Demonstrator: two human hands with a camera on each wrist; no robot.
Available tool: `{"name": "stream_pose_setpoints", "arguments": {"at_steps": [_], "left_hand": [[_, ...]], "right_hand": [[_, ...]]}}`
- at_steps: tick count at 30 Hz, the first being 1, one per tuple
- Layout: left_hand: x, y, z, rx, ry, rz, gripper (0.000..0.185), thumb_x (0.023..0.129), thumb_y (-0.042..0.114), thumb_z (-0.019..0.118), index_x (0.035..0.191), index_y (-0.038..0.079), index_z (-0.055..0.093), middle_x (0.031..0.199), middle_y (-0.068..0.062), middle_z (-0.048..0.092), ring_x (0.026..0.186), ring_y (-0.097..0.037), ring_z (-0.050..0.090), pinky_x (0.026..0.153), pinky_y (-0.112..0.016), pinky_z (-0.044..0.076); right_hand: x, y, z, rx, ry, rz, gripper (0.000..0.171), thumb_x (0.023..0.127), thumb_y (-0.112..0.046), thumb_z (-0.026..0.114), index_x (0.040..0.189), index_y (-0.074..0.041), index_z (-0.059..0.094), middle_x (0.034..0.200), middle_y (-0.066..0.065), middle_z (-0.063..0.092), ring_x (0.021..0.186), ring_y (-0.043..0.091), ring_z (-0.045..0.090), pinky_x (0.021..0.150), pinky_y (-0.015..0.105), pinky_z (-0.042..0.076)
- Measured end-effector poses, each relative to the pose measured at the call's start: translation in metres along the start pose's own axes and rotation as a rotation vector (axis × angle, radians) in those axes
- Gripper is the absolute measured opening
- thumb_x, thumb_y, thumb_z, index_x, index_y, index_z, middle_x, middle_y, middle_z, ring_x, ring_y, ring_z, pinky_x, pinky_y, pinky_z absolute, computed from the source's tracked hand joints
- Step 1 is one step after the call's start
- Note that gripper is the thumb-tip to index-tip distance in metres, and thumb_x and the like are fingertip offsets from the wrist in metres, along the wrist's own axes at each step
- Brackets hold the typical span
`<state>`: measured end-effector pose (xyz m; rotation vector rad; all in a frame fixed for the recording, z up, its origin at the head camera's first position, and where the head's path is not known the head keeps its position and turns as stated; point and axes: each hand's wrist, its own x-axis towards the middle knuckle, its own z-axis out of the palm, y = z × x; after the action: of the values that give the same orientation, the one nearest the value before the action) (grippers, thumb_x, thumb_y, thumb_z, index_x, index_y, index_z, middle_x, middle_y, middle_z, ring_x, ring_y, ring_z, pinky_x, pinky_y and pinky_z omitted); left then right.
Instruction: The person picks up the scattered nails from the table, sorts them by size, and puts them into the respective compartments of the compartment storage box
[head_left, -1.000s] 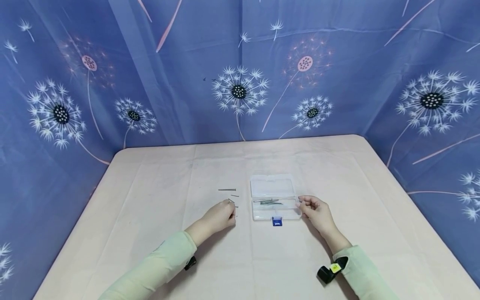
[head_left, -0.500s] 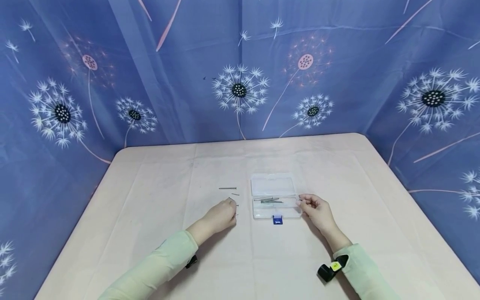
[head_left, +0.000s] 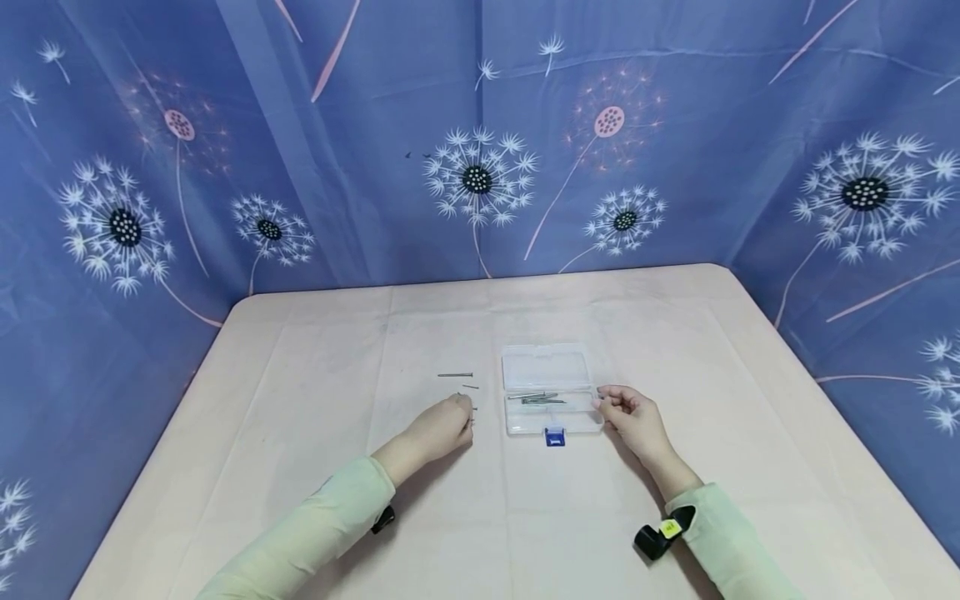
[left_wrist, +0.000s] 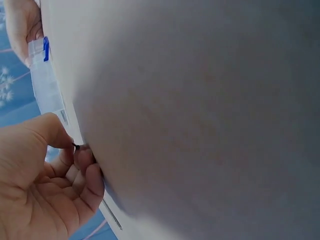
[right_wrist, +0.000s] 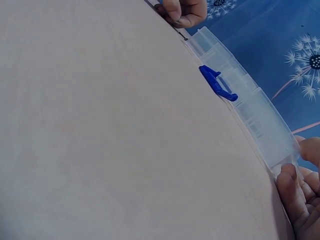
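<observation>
My left hand [head_left: 438, 427] is low over the table, left of the box, its thumb and index finger pinching a small dark nail [left_wrist: 76, 146]. A long nail [head_left: 455, 375] lies beyond that hand, with a shorter nail [head_left: 470, 387] near it. Another small nail [head_left: 475, 409] shows by the knuckles, partly hidden. The clear plastic box [head_left: 522, 424] stands with its lid [head_left: 546, 367] folded back, and several nails [head_left: 542, 401] lie inside. At the box's right end, my right hand [head_left: 637, 429] grips the edge between thumb and fingers, as the right wrist view shows.
A pale cloth covers the table [head_left: 300, 358]. Its far edge meets a blue curtain [head_left: 375, 167] printed with dandelions, which also runs along both sides. The box's blue latch [head_left: 554, 437] hangs toward the person. Black wrist cameras [head_left: 654, 540] sit below the sleeves.
The left hand's fingers have shifted only slightly around the small nails. The right hand keeps its hold on the box. The head view has tilted a little.
</observation>
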<state>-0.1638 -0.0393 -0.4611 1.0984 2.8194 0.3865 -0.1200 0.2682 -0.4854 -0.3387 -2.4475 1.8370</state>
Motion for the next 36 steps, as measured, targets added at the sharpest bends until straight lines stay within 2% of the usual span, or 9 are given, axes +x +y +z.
{"name": "stream_pose_setpoints", "arguments": {"at_steps": [6, 10, 18, 23, 27, 36], "left_hand": [[0.000, -0.005, -0.002, -0.228, 0.028, -0.026, 0.006, 0.083, 0.002, 0.052, 0.079, 0.005, 0.048, 0.071, 0.001, 0.045, 0.063, -0.010, 0.041, 0.056, -0.021, 0.041], [0.002, -0.007, -0.003, -0.307, 0.047, 0.000, 0.002, 0.084, 0.003, 0.051, 0.084, 0.001, 0.051, 0.072, 0.001, 0.047, 0.065, -0.009, 0.042, 0.056, -0.019, 0.039], [0.009, -0.003, -0.004, -0.382, 0.107, 0.044, 0.005, 0.085, 0.003, 0.056, 0.090, 0.004, 0.057, 0.079, -0.001, 0.058, 0.072, -0.008, 0.050, 0.066, -0.021, 0.049], [0.013, 0.004, -0.003, -0.447, 0.163, 0.063, 0.008, 0.085, 0.000, 0.057, 0.092, 0.003, 0.060, 0.082, -0.004, 0.062, 0.073, -0.010, 0.055, 0.067, -0.020, 0.051], [0.017, 0.009, -0.001, -0.502, 0.165, 0.066, 0.010, 0.084, -0.002, 0.058, 0.093, 0.002, 0.061, 0.086, -0.005, 0.062, 0.075, -0.011, 0.057, 0.067, -0.019, 0.051], [0.030, 0.024, 0.000, -0.460, 0.174, 0.065, 0.012, 0.084, 0.001, 0.063, 0.095, 0.004, 0.066, 0.091, -0.007, 0.065, 0.082, -0.015, 0.058, 0.075, -0.025, 0.051]], "right_hand": [[0.001, 0.001, 0.000, -0.011, 0.004, 0.007, 0.033, 0.090, -0.006, 0.062, 0.117, 0.011, 0.056, 0.082, -0.004, 0.056, 0.066, 0.000, 0.051, 0.058, 0.014, 0.049], [0.001, 0.001, 0.000, -0.018, -0.002, 0.016, 0.035, 0.090, -0.007, 0.062, 0.119, 0.012, 0.054, 0.083, -0.003, 0.057, 0.067, -0.001, 0.051, 0.059, 0.013, 0.049], [0.001, 0.000, -0.001, -0.012, 0.005, 0.003, 0.034, 0.090, -0.007, 0.062, 0.118, 0.012, 0.056, 0.082, -0.004, 0.057, 0.066, -0.001, 0.051, 0.058, 0.013, 0.049], [0.001, 0.002, 0.000, -0.021, 0.014, -0.011, 0.032, 0.089, -0.006, 0.063, 0.115, 0.011, 0.057, 0.081, -0.005, 0.056, 0.065, -0.001, 0.051, 0.058, 0.013, 0.049], [0.001, 0.004, 0.000, -0.028, 0.017, -0.024, 0.030, 0.088, -0.005, 0.063, 0.113, 0.011, 0.058, 0.081, -0.004, 0.056, 0.065, -0.001, 0.051, 0.058, 0.014, 0.049], [0.001, 0.005, 0.001, -0.025, 0.018, -0.029, 0.029, 0.088, -0.005, 0.063, 0.113, 0.010, 0.059, 0.083, 0.000, 0.057, 0.064, 0.000, 0.052, 0.058, 0.015, 0.050]]}}
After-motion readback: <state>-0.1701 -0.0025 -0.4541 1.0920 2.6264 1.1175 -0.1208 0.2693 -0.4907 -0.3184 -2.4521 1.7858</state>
